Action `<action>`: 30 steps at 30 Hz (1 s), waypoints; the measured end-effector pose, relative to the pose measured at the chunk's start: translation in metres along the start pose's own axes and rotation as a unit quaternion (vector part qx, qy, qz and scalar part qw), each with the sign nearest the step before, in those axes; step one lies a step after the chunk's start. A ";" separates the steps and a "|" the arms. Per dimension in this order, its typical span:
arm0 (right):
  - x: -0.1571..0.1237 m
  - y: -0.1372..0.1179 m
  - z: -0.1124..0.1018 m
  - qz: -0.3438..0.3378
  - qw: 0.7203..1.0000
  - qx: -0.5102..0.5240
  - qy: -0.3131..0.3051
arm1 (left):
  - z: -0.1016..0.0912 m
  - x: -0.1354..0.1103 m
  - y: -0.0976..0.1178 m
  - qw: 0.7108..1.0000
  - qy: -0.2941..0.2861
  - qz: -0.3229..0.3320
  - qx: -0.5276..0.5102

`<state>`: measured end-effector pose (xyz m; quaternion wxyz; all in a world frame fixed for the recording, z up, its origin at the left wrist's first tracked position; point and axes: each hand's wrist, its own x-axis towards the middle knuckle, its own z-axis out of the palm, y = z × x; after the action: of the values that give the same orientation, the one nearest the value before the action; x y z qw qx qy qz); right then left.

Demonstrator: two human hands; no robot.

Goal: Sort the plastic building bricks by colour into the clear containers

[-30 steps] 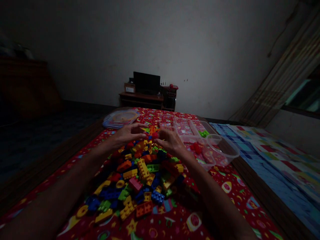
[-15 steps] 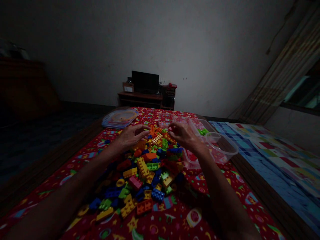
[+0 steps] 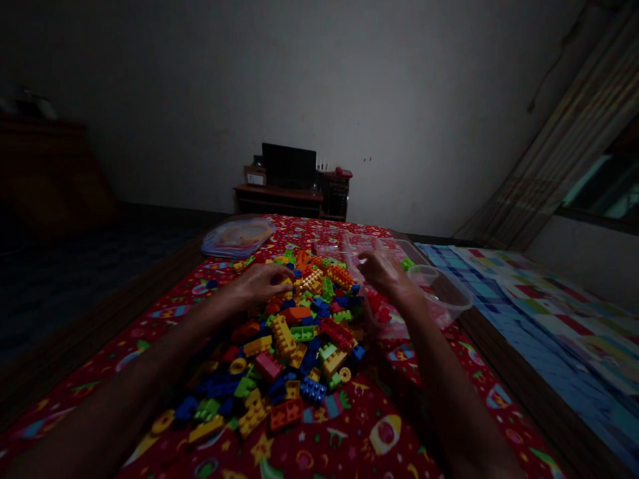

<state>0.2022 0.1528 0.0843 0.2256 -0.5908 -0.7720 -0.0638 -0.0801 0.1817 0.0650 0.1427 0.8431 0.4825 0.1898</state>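
A heap of toy building bricks [image 3: 284,336] in yellow, blue, green, orange and red is spread over the red patterned cloth. At its far left part is my left hand [image 3: 259,283], thumb and fingers apart, the fingertips close to some yellow bricks [image 3: 287,289]. My right hand [image 3: 382,271] hovers at the near left wall of the clear plastic containers, right of the heap. Its fingers are curled into a pinch, and anything between them is too dark to make out. Red bricks [image 3: 380,311] lie in the nearest clear container [image 3: 387,327].
A round clear tub [image 3: 462,296] stands at the right, and green bricks [image 3: 408,264] sit in a container behind. Stacked clear lids [image 3: 212,246] rest at the far left of the cloth [image 3: 349,439]. Beyond are a desk [image 3: 279,194] with a monitor [image 3: 289,165] and a bed [image 3: 549,293].
My right hand has moved right, from over the heap to the clear containers; a pink piece showed at its fingertips before. My left hand has lowered slightly toward the bricks.
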 end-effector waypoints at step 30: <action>0.019 -0.026 0.025 -0.002 0.977 0.204 0.061 | 0.008 0.002 -0.006 0.982 0.034 -0.043 -0.180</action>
<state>0.1674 0.1708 0.0745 0.3878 -0.5259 -0.7548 0.0582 -0.0802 0.1863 0.0558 0.2837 0.7752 0.4808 0.2958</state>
